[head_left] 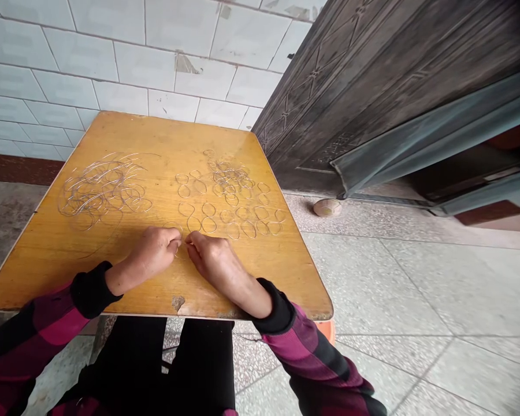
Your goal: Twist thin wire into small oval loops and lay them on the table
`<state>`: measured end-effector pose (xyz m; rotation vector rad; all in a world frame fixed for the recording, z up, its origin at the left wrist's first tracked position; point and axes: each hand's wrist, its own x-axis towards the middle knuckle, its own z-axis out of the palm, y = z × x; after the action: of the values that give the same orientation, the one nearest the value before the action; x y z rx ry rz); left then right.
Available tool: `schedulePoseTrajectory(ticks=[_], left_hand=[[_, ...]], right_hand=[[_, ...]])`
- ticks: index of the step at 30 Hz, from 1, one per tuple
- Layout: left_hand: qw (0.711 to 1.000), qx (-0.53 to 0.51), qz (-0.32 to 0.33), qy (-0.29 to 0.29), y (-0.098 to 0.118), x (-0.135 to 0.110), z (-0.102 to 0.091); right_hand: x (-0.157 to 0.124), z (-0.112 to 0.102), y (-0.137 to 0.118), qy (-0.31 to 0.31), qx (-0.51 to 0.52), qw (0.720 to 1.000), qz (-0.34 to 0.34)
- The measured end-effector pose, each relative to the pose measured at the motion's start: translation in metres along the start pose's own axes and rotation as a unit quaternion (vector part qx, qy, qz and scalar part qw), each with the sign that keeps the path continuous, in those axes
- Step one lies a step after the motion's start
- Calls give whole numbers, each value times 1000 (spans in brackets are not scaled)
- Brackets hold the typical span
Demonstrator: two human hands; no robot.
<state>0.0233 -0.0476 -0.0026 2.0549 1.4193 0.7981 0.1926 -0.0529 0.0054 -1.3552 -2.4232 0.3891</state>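
Both my hands rest on a yellow wooden table [69, 254], knuckles up, fingertips nearly touching. My left hand [156, 249] and my right hand [210, 257] are each closed in a pinch on a thin piece of wire [182, 242] between them. Just beyond my fingers lie rows of small bent wire loops [234, 214]. A tangled heap of loose wire [101, 188] sits at the table's left.
A white tiled wall stands behind the table. A dark wooden door [394, 75] is at the right. A small round object [327, 207] lies on the stone floor near the door. A chip [178, 302] marks the table's front edge.
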Motion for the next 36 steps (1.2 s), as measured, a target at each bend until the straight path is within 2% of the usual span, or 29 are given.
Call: schedulePoseTrajectory(ticks=[7, 11, 16, 21, 23, 26, 27, 28, 32, 33, 36], left_hand=[[1000, -15, 15, 11, -1, 0, 4], [1000, -5, -7, -3, -1, 1, 2], [994, -91, -48, -44, 0, 2, -6], [986, -149, -42, -56, 8, -4, -22], [989, -147, -22, -23, 11, -7, -30], [989, -114, 42, 82, 8, -7, -37], [988, -102, 61, 98, 6, -5, -38], [988, -92, 75, 94, 4, -3, -38], [993, -83, 78, -44, -5, 5, -33], [992, -84, 73, -63, -6, 6, -31], [991, -89, 68, -72, -8, 7, -29]], right_hand=[[2, -2, -3, 3, 2, 1000, 0], [4, -1, 2, 9, 42, 999, 5], [6, -1, 13, 25, 109, 994, -5], [7, -9, 21, 41, 141, 989, -31], [8, -13, 24, 41, 148, 987, -37], [8, -17, 26, 32, 166, 985, -45], [8, -17, 26, 26, 172, 984, -46], [8, -18, 26, 20, 178, 983, -47], [8, -20, 23, 2, 196, 979, -49], [8, -21, 23, 0, 201, 978, -49], [8, -22, 24, 0, 214, 976, -41]])
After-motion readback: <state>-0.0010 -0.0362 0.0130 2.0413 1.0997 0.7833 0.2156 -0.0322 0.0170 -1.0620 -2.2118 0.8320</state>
